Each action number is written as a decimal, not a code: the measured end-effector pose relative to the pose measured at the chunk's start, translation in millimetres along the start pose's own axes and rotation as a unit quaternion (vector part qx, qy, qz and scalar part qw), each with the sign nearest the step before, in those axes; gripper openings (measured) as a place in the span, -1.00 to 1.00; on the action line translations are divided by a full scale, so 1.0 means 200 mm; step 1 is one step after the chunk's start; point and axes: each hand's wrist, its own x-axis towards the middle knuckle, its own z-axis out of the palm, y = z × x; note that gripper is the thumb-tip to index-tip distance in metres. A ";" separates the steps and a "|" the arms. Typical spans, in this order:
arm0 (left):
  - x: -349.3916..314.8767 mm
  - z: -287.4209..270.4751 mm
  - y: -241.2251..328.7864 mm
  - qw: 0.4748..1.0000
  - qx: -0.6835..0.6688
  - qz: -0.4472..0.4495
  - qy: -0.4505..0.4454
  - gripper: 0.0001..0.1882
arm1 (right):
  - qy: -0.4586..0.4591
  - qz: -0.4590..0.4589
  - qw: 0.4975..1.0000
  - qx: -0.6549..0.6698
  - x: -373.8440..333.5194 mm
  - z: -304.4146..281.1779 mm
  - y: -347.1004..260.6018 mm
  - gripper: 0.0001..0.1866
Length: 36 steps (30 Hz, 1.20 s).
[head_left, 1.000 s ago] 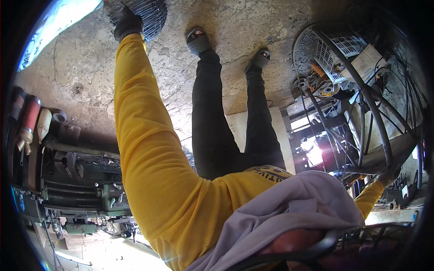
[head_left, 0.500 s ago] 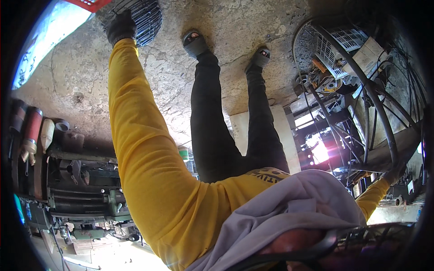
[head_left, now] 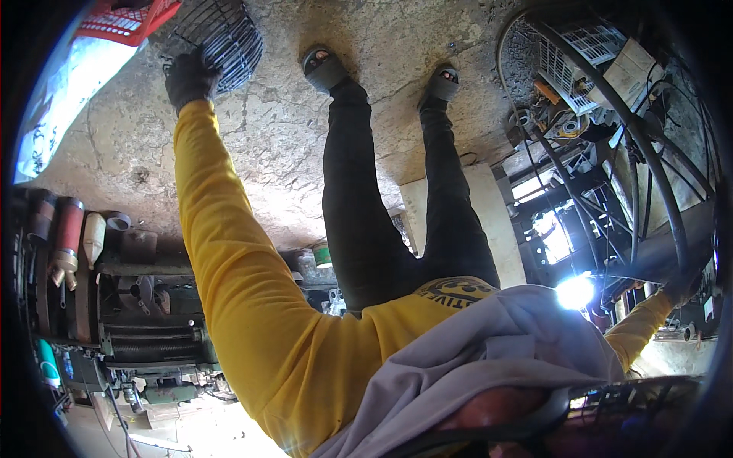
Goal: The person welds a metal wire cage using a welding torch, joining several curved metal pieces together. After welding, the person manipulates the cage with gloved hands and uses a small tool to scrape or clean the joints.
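Note:
My left hand (head_left: 191, 80), in a dark glove at the end of a yellow sleeve, is at the upper left. Its fingers are curled at the edge of a round dark wire basket (head_left: 237, 47) and appear closed on its wires. At the far right, my right hand (head_left: 678, 291) is beside the lower end of a curved dark metal bar (head_left: 658, 183). Shadow hides its fingers, so I cannot tell whether it grips the bar.
A red plastic crate (head_left: 137, 27) is at the upper left. Metal cylinders (head_left: 69, 229) and a dark machine (head_left: 149, 340) line the left side. A white crate (head_left: 584, 57), a cardboard piece (head_left: 630, 72) and cables are at the upper right. A bright light (head_left: 574, 291) glares at centre right.
The view has shifted slightly, bringing more of the red crate in. My left hand is lower in the picture, still at the wire basket. A bright spot shows nearer my right arm.

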 end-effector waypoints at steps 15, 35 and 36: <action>-0.37 0.09 0.02 0.994 -0.053 -0.080 0.042 -0.35 | 0.009 -0.036 0.999 -0.028 -0.01 0.06 -0.08 -0.41; -0.36 0.09 0.05 0.986 -0.065 -0.127 0.087 -0.38 | 0.020 -0.086 0.996 -0.006 0.01 0.08 -0.27 -0.36; -0.37 0.08 0.05 0.987 -0.058 -0.131 0.079 -0.38 | 0.020 -0.089 0.996 -0.005 0.02 0.08 -0.28 -0.36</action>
